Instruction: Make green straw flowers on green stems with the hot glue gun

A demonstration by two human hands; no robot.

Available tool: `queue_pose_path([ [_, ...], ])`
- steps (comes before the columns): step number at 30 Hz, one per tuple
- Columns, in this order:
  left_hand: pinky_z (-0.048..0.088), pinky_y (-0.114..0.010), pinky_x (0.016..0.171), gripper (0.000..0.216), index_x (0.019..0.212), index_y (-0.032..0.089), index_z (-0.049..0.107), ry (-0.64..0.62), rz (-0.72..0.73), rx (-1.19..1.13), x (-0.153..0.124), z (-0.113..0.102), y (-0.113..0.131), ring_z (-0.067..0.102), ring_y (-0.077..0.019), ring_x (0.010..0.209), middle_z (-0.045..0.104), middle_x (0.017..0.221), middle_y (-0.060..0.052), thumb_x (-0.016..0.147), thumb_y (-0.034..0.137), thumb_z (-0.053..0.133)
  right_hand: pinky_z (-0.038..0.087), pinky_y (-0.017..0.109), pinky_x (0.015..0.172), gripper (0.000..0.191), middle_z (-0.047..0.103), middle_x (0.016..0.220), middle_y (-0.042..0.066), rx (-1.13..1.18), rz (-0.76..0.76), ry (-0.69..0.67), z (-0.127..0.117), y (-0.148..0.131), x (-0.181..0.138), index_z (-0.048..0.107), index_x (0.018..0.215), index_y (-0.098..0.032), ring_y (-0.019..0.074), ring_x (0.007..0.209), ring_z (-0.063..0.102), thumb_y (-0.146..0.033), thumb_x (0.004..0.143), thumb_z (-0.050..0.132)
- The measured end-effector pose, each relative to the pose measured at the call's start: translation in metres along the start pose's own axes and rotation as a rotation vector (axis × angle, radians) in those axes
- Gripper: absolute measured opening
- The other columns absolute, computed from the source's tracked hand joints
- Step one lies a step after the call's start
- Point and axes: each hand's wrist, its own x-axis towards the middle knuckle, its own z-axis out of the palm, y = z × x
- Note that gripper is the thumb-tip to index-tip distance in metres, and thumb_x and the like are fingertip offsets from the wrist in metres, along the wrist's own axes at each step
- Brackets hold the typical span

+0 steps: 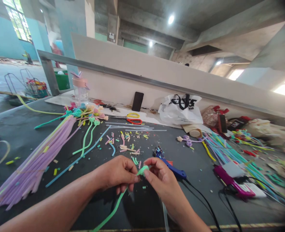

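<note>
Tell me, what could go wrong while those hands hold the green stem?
The right hand is close to the blue tool; if that is hot, which I can't tell, skin might get burned. The tool's black cord runs near the right forearm, so a sideways sweep could snag it. The left hand and right hand only pinch the green stem, so it might slip.
</note>
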Motion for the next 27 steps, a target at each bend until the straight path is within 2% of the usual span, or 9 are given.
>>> queue_pose_path([
  [4,0.035,-0.015,0.031,0.03,0.066,0.014,0.057,0.026,0.06,-0.109,0.0,-0.004,0.0,0.043,-0.0042,0.034,0.061,0.054,0.002,0.067,0.042,0.067,0.043,0.027,0.062,0.035,0.056,0.072,0.0,0.16,0.048,-0.026,0.0,-0.004,-0.001,0.054,0.102,-0.019,0.013,0.063,0.053,-0.043,0.078,0.057],
  [8,0.034,-0.015,0.031,0.031,0.068,0.013,0.059,0.028,0.076,-0.121,-0.001,-0.005,0.002,0.043,-0.004,0.034,0.061,0.054,0.002,0.066,0.043,0.068,0.043,0.024,0.055,0.028,0.058,0.075,0.0,0.194,0.094,-0.046,0.007,-0.006,0.0,0.059,0.084,-0.017,0.0091,0.055,0.049,-0.042,0.072,0.065],
  [11,0.034,-0.014,0.031,0.031,0.064,0.013,0.058,0.013,0.068,-0.126,-0.001,-0.005,0.003,0.043,-0.0034,0.034,0.061,0.053,0.001,0.067,0.042,0.068,0.039,0.022,0.053,0.022,0.053,0.058,-0.004,0.111,0.099,-0.024,0.009,-0.005,0.001,0.059,0.069,-0.016,0.0087,0.051,0.047,-0.038,0.071,0.064],
  [16,0.032,-0.013,0.03,0.032,0.064,0.013,0.057,0.075,0.08,-0.161,-0.001,-0.008,0.005,0.043,-0.0033,0.033,0.06,0.052,0.001,0.069,0.043,0.067,0.036,0.021,0.047,0.02,0.048,0.051,-0.006,0.041,0.12,-0.085,0.004,0.001,0.002,0.054,0.064,-0.017,0.0076,0.044,0.045,-0.033,0.073,0.061],
  [18,0.031,-0.013,0.03,0.032,0.064,0.013,0.057,0.097,0.086,-0.165,-0.001,-0.009,0.006,0.043,-0.0034,0.033,0.059,0.052,0.001,0.068,0.043,0.068,0.036,0.02,0.044,0.021,0.048,0.052,-0.007,0.077,0.112,-0.065,0.001,0.004,0.003,0.051,0.068,-0.018,0.007,0.041,0.045,-0.036,0.074,0.059],
  [20,0.032,-0.013,0.03,0.033,0.061,0.013,0.057,0.092,0.086,-0.149,-0.001,-0.009,0.006,0.042,-0.0034,0.033,0.058,0.05,0.002,0.068,0.043,0.067,0.037,0.02,0.043,0.023,0.05,0.056,-0.008,0.157,0.085,-0.031,0.001,0.005,0.005,0.051,0.081,-0.019,0.0069,0.039,0.046,-0.04,0.076,0.058],
  [23,0.034,-0.014,0.031,0.032,0.062,0.012,0.059,0.038,0.077,-0.125,-0.002,-0.007,0.005,0.042,-0.0035,0.033,0.058,0.051,0.002,0.069,0.042,0.067,0.039,0.021,0.043,0.043,0.054,0.061,-0.007,0.27,0.079,-0.118,0.005,0.002,0.006,0.048,0.105,-0.02,0.0077,0.039,0.049,-0.043,0.072,0.063],
  [24,0.034,-0.014,0.031,0.03,0.063,0.012,0.06,0.018,0.071,-0.125,-0.002,-0.006,0.004,0.043,-0.0036,0.033,0.059,0.052,0.001,0.07,0.041,0.067,0.039,0.021,0.042,0.042,0.055,0.06,-0.007,0.275,0.092,-0.156,0.007,0.001,0.006,0.051,0.102,-0.019,0.0077,0.04,0.049,-0.043,0.07,0.065],
  [27,0.034,-0.014,0.031,0.028,0.066,0.012,0.062,0.002,0.07,-0.147,-0.002,-0.006,0.004,0.044,-0.0036,0.034,0.059,0.053,0.001,0.071,0.039,0.066,0.034,0.019,0.039,0.026,0.055,0.053,-0.005,0.184,0.149,-0.143,0.012,0.0,0.004,0.055,0.067,-0.017,0.0063,0.037,0.046,-0.042,0.069,0.063],
])
